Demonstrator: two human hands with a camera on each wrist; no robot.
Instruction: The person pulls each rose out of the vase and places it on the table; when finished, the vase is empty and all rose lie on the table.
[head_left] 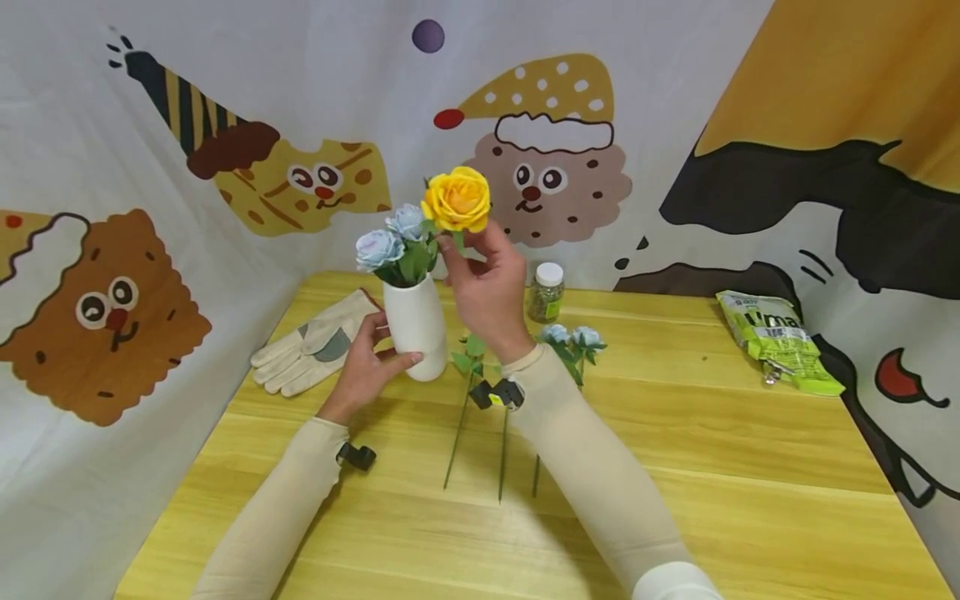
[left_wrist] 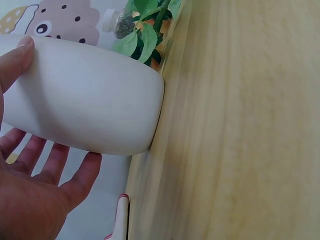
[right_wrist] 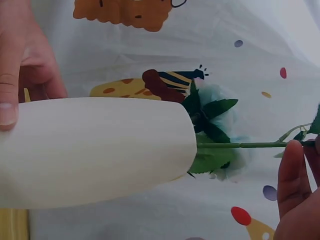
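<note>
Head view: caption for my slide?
Left hand grips white vase of blue roses; right hand pinches yellow rose by its stem.

wooden table (head_left: pixel 675 492) | white vase (head_left: pixel 417 329) | loose flowers (head_left: pixel 587 337) | pale glove (head_left: pixel 288 362) | jar (head_left: pixel 546 293) | green packet (head_left: pixel 780 343)

The glove (head_left: pixel 318 343) lies left of the vase (head_left: pixel 415 329) (1 packet (head_left: pixel 780 342) far right).

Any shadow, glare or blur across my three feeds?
Head: yellow rose fairly crisp, pale sheen on the near table; left wrist: soft shadow across the vase, jar beyond it fuzzy; right wrist: blue flowers pale and soft, backdrop brightest at upper right.
</note>
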